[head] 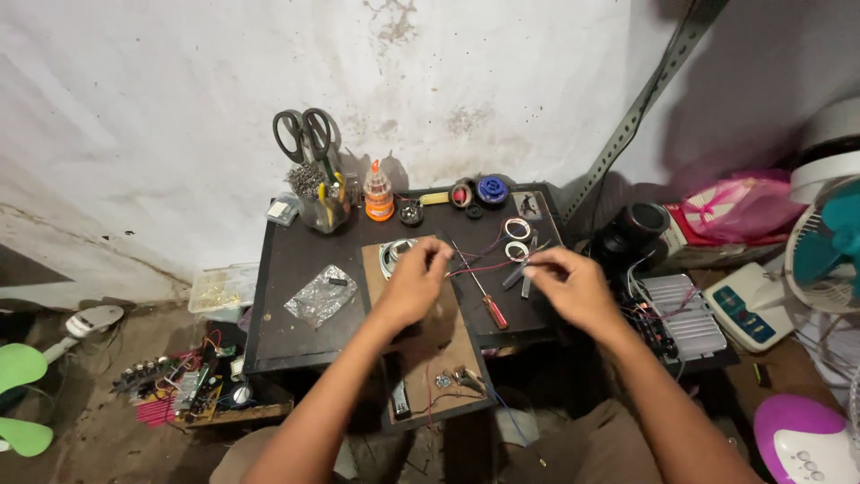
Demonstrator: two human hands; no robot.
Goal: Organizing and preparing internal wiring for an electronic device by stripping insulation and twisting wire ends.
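Wire (475,268) pinched between left hand (414,285) and right hand (566,285) grip.

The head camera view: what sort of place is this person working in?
Probably a small home electronics repair corner. A dark low table against a stained wall holds a screwdriver, scissors in a tool cup, and solder coils; loose circuit boards lie on the dirt floor.

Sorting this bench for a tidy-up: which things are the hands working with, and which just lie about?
In hand: left hand, right hand, red wire, pliers.

Lying about: screwdriver, scissors, orange bottle, plastic bag, brown board.
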